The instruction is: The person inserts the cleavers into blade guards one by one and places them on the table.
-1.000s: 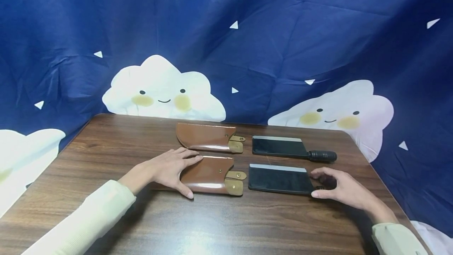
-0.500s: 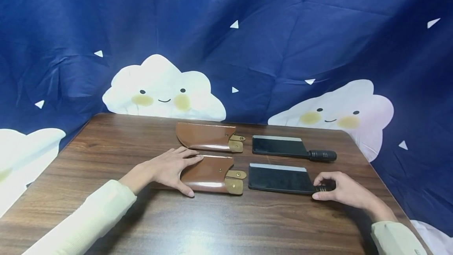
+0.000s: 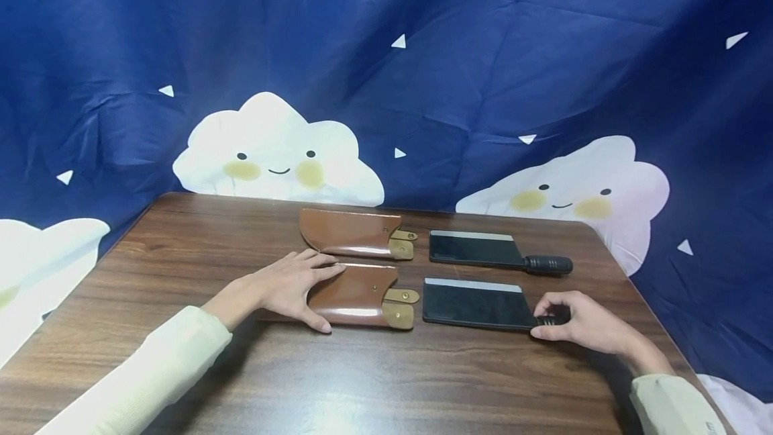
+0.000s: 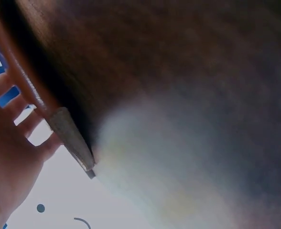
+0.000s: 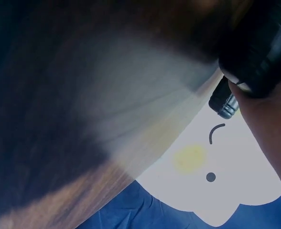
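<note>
My left hand (image 3: 296,287) lies spread across the near brown leather knife sheath (image 3: 356,294), fingers at its far edge and thumb by its near edge. In the left wrist view, several fingers (image 4: 16,109) show behind the sheath (image 4: 30,86). My right hand (image 3: 588,324) pinches the handle of the near cleaver (image 3: 477,304), whose black blade with a silvery edge lies flat, pointing at the sheath's opening. The right wrist view shows its black handle (image 5: 257,52) against the thumb; most of the fingers are hidden there.
A second brown sheath (image 3: 347,232), rounded at its left end, lies behind the first. A second black cleaver (image 3: 474,248) lies to its right, handle rightward. All rest on a wooden table (image 3: 374,381), with a blue cloud-patterned curtain (image 3: 423,86) behind.
The right hand has closed its fingers and thumb on the near cleaver's handle. The left hand, sheaths and cleavers have stayed nearly in place.
</note>
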Demonstrator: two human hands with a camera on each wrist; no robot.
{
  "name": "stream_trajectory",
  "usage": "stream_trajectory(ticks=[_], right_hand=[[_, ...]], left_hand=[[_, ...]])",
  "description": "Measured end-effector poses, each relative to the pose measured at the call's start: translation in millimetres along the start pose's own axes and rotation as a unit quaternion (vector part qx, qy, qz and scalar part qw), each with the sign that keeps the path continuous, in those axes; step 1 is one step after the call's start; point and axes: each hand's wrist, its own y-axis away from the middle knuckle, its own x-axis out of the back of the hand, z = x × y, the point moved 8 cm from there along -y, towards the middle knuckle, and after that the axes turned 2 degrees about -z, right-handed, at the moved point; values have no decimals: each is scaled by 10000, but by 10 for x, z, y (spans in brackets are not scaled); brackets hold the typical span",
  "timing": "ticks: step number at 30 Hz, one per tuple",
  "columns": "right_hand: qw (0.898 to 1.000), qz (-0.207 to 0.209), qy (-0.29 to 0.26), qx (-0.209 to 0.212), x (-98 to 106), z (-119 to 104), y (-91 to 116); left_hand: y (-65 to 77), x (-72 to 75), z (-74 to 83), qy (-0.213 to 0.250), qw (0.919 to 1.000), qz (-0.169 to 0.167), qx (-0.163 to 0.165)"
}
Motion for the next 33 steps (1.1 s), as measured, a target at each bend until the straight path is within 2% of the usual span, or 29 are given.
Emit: stream_trajectory(ticks=[7, 12, 18, 25, 33], right_hand=[[9998, 102, -131, -69, 25, 2, -3], [9992, 389, -25, -97, 57, -23, 22], [9950, 927, 338, -125, 116, -83, 31], [9901, 1333, 423, 91, 164, -172, 19], [9881, 1495, 253, 273, 163, -287, -17]], left_hand=[[9, 33, -14, 35, 9997, 253, -23], [15, 57, -15, -84, 9986, 501, -113], [0, 106, -31, -195, 9970, 743, -114], [-31, 198, -11, -405, 9930, 1087, -240], [-18, 234, -19, -357, 9920, 1205, -138]])
